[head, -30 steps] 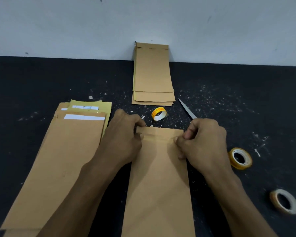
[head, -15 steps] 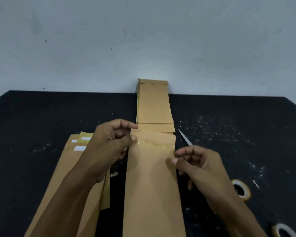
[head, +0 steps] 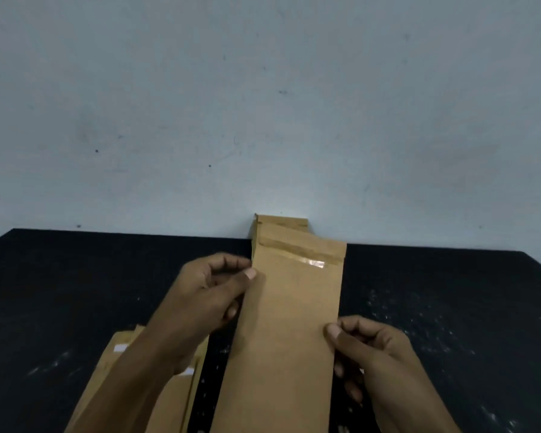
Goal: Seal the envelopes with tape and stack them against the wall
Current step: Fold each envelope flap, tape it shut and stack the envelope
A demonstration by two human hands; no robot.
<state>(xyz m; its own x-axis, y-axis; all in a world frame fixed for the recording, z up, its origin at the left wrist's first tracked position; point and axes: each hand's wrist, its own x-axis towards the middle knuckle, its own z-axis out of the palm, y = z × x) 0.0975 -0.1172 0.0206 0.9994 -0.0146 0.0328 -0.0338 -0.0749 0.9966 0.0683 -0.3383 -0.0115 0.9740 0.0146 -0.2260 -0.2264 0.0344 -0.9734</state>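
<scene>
A long brown envelope is lifted over the black table, its folded flap held down by a strip of clear tape near the far end. My left hand pinches its left edge near the top. My right hand pinches its right edge lower down. The envelope's far end overlaps the stack of sealed envelopes that lies against the pale wall; only the top of that stack shows.
A pile of brown envelopes with white strips lies at the near left, partly under my left forearm. The black table is speckled with white flecks. The pale wall rises behind the table. No tape rolls in view.
Both hands lifted the taped envelope off the table and carried it away from me toward the stack at the wall. The view tilted up, so the tape rolls and blade left the frame.
</scene>
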